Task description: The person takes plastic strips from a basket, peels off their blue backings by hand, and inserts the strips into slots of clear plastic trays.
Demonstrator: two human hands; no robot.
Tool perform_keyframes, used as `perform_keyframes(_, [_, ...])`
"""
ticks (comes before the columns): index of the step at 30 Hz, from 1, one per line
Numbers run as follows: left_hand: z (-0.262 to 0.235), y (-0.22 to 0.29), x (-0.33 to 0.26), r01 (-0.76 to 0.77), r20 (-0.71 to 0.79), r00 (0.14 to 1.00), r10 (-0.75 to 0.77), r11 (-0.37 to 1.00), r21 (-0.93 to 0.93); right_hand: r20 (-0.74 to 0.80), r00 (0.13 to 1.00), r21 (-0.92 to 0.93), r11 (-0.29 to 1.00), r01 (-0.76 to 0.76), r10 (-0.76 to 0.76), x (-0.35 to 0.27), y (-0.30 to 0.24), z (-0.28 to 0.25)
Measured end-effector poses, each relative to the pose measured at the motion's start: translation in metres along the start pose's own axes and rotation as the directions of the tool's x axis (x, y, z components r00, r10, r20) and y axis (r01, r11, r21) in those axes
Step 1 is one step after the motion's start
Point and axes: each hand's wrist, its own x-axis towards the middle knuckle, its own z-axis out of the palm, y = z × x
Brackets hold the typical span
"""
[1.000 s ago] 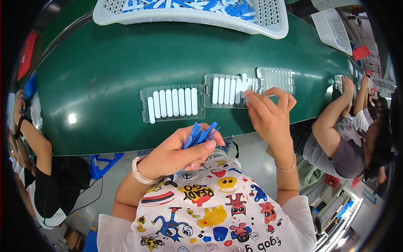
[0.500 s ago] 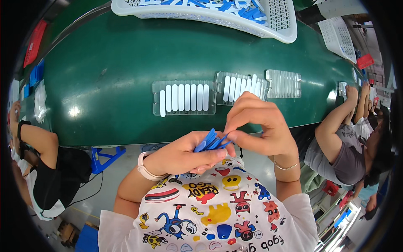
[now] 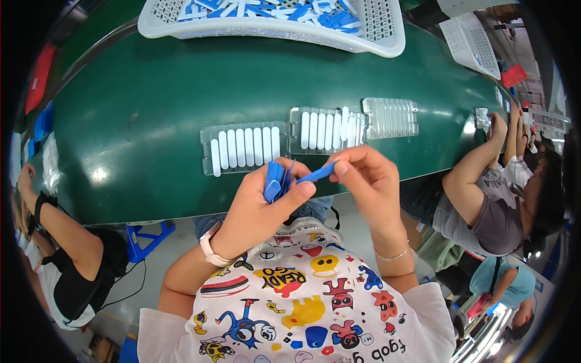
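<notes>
My left hand (image 3: 257,202) is closed around several blue plastic strips (image 3: 273,181) with rounded ends, fanned out between thumb and fingers. With thumb and forefinger, my right hand (image 3: 370,181) pinches the end of one blue strip (image 3: 319,173); its other end is by my left thumb. Just beyond my hands, a transparent grooved tray (image 3: 207,136) carries a row of white strips (image 3: 249,147). Beside it a second transparent tray (image 3: 295,145) holds more white strips (image 3: 321,130), one poking out farther than the others. A third transparent tray (image 3: 390,118), at the right, shows bare grooves.
A white perforated basket (image 3: 387,43) of blue and white strips stands at the table's far side. The green table (image 3: 139,121) curves across the view. Co-workers sit on both sides; one person's arm (image 3: 475,160) reaches the table at right. A blue stool (image 3: 145,242) stands at lower left.
My right hand has drawn one blue strip partly away from the bundle. Both hands are nearer the trays now, and the whole view has shifted slightly, placing the trays and basket farther left.
</notes>
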Motion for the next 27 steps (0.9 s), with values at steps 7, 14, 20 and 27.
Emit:
perform_keyframes(7, [-0.002,-0.001,-0.004,-0.070,-0.015,0.997,0.072,0.990,0.119,-0.159,0.981,-0.044,0.993,0.109,-0.114,-0.003,0.002,-0.005])
perform_keyframes(14, [-0.031,-0.012,-0.017,-0.315,-0.232,0.844,0.484,0.796,0.517,0.405,0.651,-0.871,-0.054,0.489,-0.642,0.025,0.020,-0.071])
perform_keyframes(20, [-0.061,-0.011,-0.051,-0.224,-0.109,0.793,0.599,0.453,0.863,0.439,0.743,-0.890,-0.133,0.436,-0.505,0.012,0.017,-0.059])
perform_keyframes(27, [-0.069,-0.008,-0.057,-0.185,0.076,0.914,0.399,0.244,0.952,0.410,0.799,-0.912,-0.173,0.373,-0.440,0.015,0.011,-0.052])
